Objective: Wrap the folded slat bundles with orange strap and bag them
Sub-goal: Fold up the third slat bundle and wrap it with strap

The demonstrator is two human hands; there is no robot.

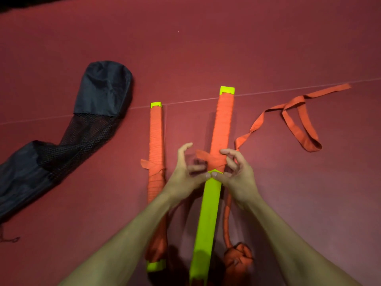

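1. The half-wrapped bundle (208,203) lies lengthwise straight ahead of the person on the red floor mat (206,48). Its far half is bound in orange strap (312,146) and its near half is bare yellow-green, so the winding likely runs towards the person.
2. Both hands sit at the near edge of the wrap, probably to hold the last turn tight.
3. The left hand (185,176) has its thumb tip on the top face at the wrap edge. Its fingers are curled, and it appears to pinch the strap there. The index finger is lifted clear.
4. The right hand (239,176) has its thumb tip beside the left thumb. Its fingers are curled claw-like over the wrapped part, gripping the bundle from the right side.
5. A short strap tail (203,154) sticks out to the left just above the thumbs.
6. Loose strap trails off to the right in a loop, well clear — slack still to be wound, by the look of it.
7. A bunched strap heap (238,259) lies near the bundle's near end. Whether it joins the loose run cannot be told.
8. The wrapped bundle (156,137) lies just to the left, roughly parallel, set aside as done — only its yellow-green tips show.
9. The black bag (103,87), with a mesh middle, lies well to the left and looks flat, waiting for bagging.
10. Count: two bundles (one covered, one half covered), one bag, two hands, one loose strap run and one heap.
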